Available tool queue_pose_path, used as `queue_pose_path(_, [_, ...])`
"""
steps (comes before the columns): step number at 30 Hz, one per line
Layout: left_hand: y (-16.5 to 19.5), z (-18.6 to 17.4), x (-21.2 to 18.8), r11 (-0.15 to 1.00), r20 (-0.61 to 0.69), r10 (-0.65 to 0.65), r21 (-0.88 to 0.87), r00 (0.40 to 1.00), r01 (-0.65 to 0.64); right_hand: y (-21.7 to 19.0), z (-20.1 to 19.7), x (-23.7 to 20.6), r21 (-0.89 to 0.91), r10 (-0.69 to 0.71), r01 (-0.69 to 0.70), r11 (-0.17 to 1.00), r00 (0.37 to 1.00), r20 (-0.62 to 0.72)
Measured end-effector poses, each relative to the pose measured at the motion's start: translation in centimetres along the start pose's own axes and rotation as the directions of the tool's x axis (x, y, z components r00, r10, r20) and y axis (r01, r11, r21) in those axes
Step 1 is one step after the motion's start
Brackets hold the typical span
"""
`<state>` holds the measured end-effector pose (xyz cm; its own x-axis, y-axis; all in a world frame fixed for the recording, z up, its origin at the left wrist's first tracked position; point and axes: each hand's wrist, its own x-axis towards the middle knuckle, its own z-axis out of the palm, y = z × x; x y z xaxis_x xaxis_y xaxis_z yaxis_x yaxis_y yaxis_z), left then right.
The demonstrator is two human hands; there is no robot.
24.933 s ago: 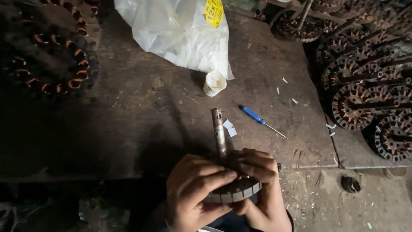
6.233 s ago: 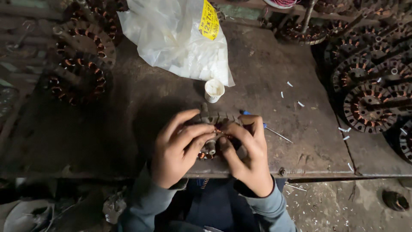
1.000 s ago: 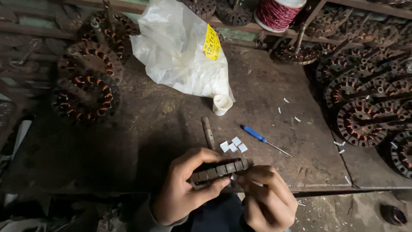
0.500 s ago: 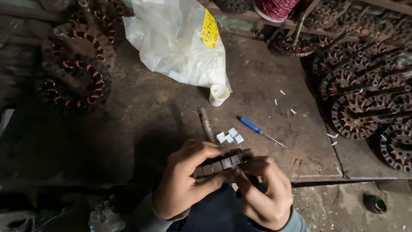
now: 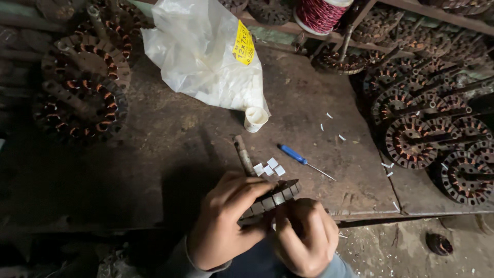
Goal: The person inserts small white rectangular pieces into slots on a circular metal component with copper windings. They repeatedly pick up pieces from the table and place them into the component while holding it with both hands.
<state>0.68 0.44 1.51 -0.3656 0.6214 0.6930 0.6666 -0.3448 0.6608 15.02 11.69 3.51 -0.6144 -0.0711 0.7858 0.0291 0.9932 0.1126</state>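
Observation:
Both my hands hold a round slotted metal motor core (image 5: 271, 200) at the near edge of the workbench (image 5: 170, 154). My left hand (image 5: 226, 221) grips its left side, fingers curled over the rim. My right hand (image 5: 306, 237) holds the right underside, fingers pressed at the rim. The core's metal shaft (image 5: 243, 154) points away from me over the bench. A few small white paper pieces (image 5: 269, 168) lie just beyond the core. A blue-handled screwdriver (image 5: 303, 161) lies to their right.
A white plastic bag (image 5: 206, 56) with a yellow label and a small white roll (image 5: 255, 118) sit at the bench's back. Wound copper stators are stacked at left (image 5: 82, 87) and right (image 5: 427, 128). A spool of red wire (image 5: 321, 13) stands on the rear shelf.
My hands and the core have stayed at the bench's near edge, with small shifts of the fingers along the rim. The view has swung slightly.

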Motion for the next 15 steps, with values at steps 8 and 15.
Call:
queue_pose_path(8, [0.1,-0.1,-0.2,1.0,-0.011,-0.001,-0.015,1.0,0.001,-0.7,-2.0,0.2,0.3,0.33,-0.35,0.888,0.937,0.116])
queue_pose_path(15, [-0.6,-0.3,0.0,0.996,0.01,0.069,-0.056,0.998,-0.068,-0.7,-1.0,0.6,0.253,0.227,-0.218,0.942,0.974,-0.004])
